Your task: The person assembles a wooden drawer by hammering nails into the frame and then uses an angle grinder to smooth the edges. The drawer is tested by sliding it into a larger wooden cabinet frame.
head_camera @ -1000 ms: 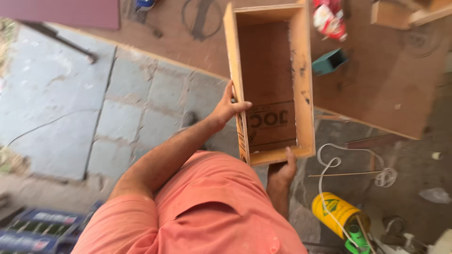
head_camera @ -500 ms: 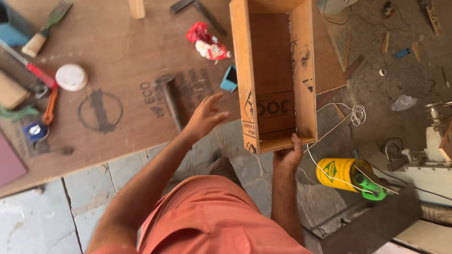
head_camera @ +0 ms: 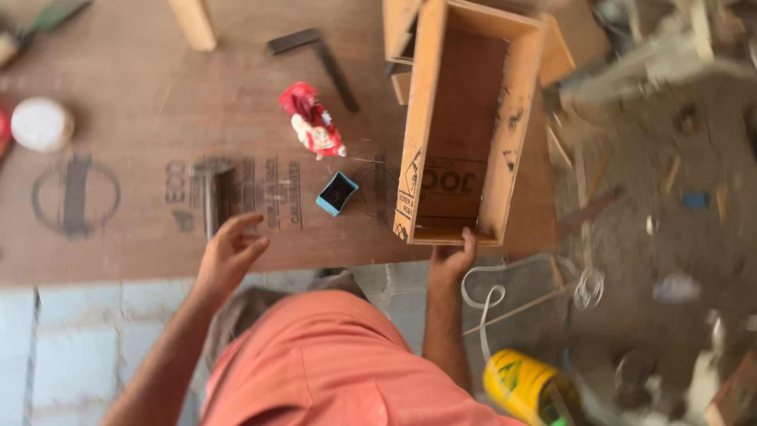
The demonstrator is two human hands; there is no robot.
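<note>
A long open wooden box of plywood stands on the brown board, its near end at the board's front edge. My right hand grips that near end from below. My left hand is free, fingers spread, hovering over the board's front edge close to a hammer. A small blue container sits between the hammer and the box. A red and white wrapper lies further back.
A metal square and a wooden block lie at the back of the board, a white round lid at the left. A yellow can and white cord are on the floor at the right.
My left hand has let go of the box's left side and moved left toward the hammer. My right hand keeps its grip on the box end. The view has swung.
</note>
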